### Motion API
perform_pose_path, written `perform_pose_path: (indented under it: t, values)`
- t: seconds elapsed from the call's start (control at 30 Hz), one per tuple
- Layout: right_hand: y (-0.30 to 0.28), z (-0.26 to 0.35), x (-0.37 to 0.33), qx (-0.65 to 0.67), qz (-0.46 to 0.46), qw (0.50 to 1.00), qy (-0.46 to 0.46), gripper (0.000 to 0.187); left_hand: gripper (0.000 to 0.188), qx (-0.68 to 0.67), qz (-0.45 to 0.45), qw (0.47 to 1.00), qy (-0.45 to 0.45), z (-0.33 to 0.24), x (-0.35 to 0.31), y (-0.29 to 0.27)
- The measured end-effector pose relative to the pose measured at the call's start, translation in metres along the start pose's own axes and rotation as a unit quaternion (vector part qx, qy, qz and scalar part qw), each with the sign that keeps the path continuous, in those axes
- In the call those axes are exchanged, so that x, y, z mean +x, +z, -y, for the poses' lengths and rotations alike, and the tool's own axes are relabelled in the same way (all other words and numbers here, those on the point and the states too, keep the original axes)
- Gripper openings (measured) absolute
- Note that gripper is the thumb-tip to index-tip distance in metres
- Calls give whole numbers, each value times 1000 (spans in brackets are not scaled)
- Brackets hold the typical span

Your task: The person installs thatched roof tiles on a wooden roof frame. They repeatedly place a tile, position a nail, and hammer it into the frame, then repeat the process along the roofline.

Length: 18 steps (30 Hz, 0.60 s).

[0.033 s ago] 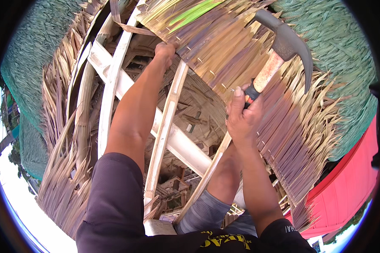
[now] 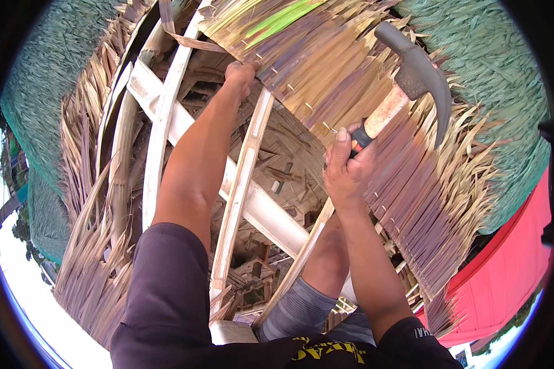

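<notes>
My right hand (image 2: 349, 172) is closed around the handle of a claw hammer (image 2: 418, 80). The dark head points up and away, above a panel of dried palm thatch (image 2: 326, 80). Beside my right thumb shows a small thin metal bit (image 2: 332, 130), which looks like a nail; whether my fingers pinch it I cannot tell. Farther left, my left hand (image 2: 241, 77) is closed at the near-left edge of the thatch panel, with the fingertips partly hidden. Pale stitches run in rows across the panel, and a green leaf strip (image 2: 283, 21) lies at its far end.
Pale wooden rafters (image 2: 243, 190) and a crossing white beam (image 2: 271, 224) frame an opening, with scattered wood scraps (image 2: 252, 270) far below. A bamboo pole (image 2: 122, 178) and loose thatch (image 2: 86, 270) are at left. Green netting (image 2: 486, 74) and a red sheet (image 2: 505, 283) are at right.
My right hand has shifted slightly left with the hammer, and the hammer's head has tipped a little lower. My left hand stays at the panel's edge.
</notes>
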State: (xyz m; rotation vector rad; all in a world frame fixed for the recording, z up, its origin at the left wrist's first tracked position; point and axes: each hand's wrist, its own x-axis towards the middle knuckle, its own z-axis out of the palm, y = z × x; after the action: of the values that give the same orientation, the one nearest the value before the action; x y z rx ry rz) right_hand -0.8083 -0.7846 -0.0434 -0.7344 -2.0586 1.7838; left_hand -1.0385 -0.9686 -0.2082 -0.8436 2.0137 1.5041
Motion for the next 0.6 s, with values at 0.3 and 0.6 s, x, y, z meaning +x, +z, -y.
perform_pose_path:
  t: [0.3,0.6]
  values:
    - [11,23,45,-110,90,989,39,23,35,29,-8,999,-16,5,6,0]
    - [35,-48,17,-337,280,882,174,25,68,-69,-89,992,-61,-6,-25,-2]
